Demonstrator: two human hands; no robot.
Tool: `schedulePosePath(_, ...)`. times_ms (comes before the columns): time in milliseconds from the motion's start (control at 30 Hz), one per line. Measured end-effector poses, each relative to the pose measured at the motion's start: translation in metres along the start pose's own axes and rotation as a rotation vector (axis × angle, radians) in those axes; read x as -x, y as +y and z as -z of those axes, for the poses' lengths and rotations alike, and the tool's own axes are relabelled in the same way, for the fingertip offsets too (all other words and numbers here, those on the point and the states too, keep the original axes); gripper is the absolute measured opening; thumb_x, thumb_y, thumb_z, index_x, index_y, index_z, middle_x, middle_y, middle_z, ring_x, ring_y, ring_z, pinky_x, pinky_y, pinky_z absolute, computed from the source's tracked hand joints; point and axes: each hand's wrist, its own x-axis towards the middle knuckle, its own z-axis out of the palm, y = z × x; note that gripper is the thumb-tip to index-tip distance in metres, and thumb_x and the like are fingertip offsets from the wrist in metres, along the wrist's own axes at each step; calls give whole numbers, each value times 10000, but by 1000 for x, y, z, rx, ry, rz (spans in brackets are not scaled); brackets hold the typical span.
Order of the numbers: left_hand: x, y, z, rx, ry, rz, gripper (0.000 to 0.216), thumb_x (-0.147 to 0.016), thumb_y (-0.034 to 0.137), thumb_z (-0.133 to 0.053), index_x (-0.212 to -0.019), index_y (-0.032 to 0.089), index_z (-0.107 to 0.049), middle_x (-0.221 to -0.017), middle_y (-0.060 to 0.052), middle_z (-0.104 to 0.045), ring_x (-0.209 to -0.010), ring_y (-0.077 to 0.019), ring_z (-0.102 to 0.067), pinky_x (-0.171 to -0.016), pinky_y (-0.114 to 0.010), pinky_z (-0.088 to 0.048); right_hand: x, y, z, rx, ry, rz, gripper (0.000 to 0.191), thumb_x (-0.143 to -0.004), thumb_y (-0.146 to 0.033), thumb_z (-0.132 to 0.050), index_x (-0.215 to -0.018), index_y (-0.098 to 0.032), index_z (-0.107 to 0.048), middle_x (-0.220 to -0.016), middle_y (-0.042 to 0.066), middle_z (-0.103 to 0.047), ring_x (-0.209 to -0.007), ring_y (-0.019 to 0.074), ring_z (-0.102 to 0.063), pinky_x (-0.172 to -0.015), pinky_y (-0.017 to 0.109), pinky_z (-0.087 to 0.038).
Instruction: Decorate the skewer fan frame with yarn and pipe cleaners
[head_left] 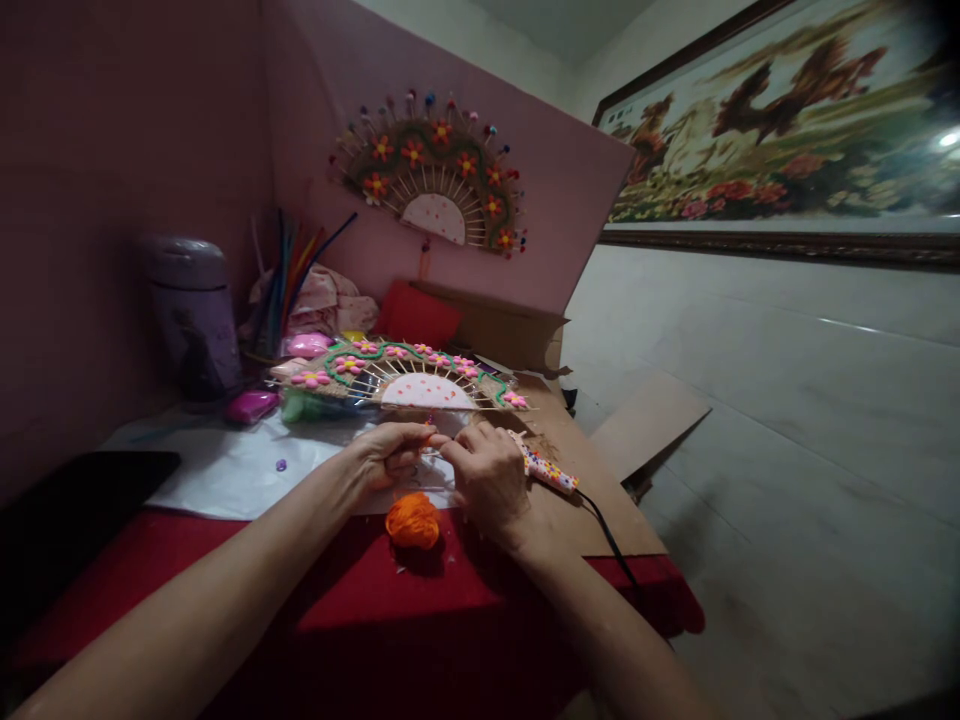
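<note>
Just below a decorated fan (427,390), my left hand (394,455) and my right hand (487,475) meet with fingers pinched together. A bit of orange yarn (429,440) shows at the left fingertips. The right fingers close right beside it, and what they grip is mostly hidden. The fan has a white dotted half-round centre, thin sticks, pink flowers and a green wavy trim. Under my hands, on the red cloth, lies a ball of orange yarn (412,521). To the right of my right hand is a flower-patterned glue gun (551,472) with a black cord.
A second fan (435,180) hangs against the pink board behind. A purple flask (191,315) and pipe cleaners (289,270) stand at left, near a magenta packet (251,406). White paper (217,465) and cardboard (600,520) cover parts of the red cloth (337,610).
</note>
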Motion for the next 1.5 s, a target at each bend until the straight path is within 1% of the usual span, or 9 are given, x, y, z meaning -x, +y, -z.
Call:
schedulePosePath(133,-2,-1,1,-3,-1,12,152,-802,138,-542,-662,97,-584,-329,74,-375,-246,-12,-183,-262,-150,-123,2,10,3,-172,-114,55,71,-776,-173,-576,-764,-215,-633,-788,17,-601,-753,156,-475,-637,279,-277)
schedulePosePath(333,2,2,-4,7,27,37,182,-833,135,-502,-707,65,-614,-346,34,-455,-251,-8,-160,-267,-155,-100,6,21,13,-567,-241,82,116,-769,-112,-599,-762,-215,-653,-812,-11,-636,-761,113,-547,-664,223,-360)
schedulePosePath(533,1,3,-1,0,3,24,202,-857,141,-460,-732,72,-603,-335,57,-430,-249,-13,-132,-258,-155,-101,7,28,23,-372,-255,44,109,-723,-105,-619,-702,-208,-647,-730,-10,-612,-708,123,-523,-622,243,-322)
schedulePosePath(733,1,2,-1,22,6,6,173,-851,140,-462,-737,91,-584,-370,34,-493,-251,-11,-143,-258,-151,-116,8,20,15,-274,-120,-135,134,-735,-88,-568,-745,-211,-621,-742,-4,-600,-709,130,-513,-618,248,-312)
schedulePosePath(867,1,4,0,74,10,-35,176,-841,105,-456,-694,99,-554,-576,-36,-653,-247,11,-156,-246,-150,-126,5,14,8,-529,-52,-268,90,-781,-136,-549,-740,-194,-604,-731,-4,-604,-690,121,-518,-636,237,-348)
schedulePosePath(1000,-1,3,2,93,-22,-21,148,-842,126,-471,-744,86,-575,-522,-11,-620,-238,10,-171,-239,-138,-146,3,15,5,-852,-79,-440,159,-748,-299,-626,-652,-178,-588,-592,-27,-535,-548,99,-445,-519,220,-327)
schedulePosePath(1167,0,4,0,124,-22,-45,173,-839,92,-456,-690,90,-545,-632,-34,-666,-238,18,-197,-228,-132,-136,-1,10,-11,-1080,-147,-637,282,-711,-414,-625,-586,-170,-558,-492,-51,-433,-458,73,-340,-442,215,-268)
schedulePosePath(1300,0,4,-1,119,-30,-29,190,-845,107,-455,-707,67,-580,-473,-5,-578,-232,10,-182,-236,-130,-125,-8,-1,-29,-1275,-340,-851,322,-631,-456,-686,-703,-159,-585,-457,-58,-468,-408,70,-369,-416,209,-268)
schedulePosePath(1500,-2,1,0,88,-60,-29,326,-881,160,-400,-614,85,-572,-242,67,-281,-219,-28,-181,-264,-133,-208,-16,-14,-36,-1528,-320,-898,262,-657,-339,-634,-521,-149,-515,-454,-38,-492,-397,39,-374,-413,189,-255)
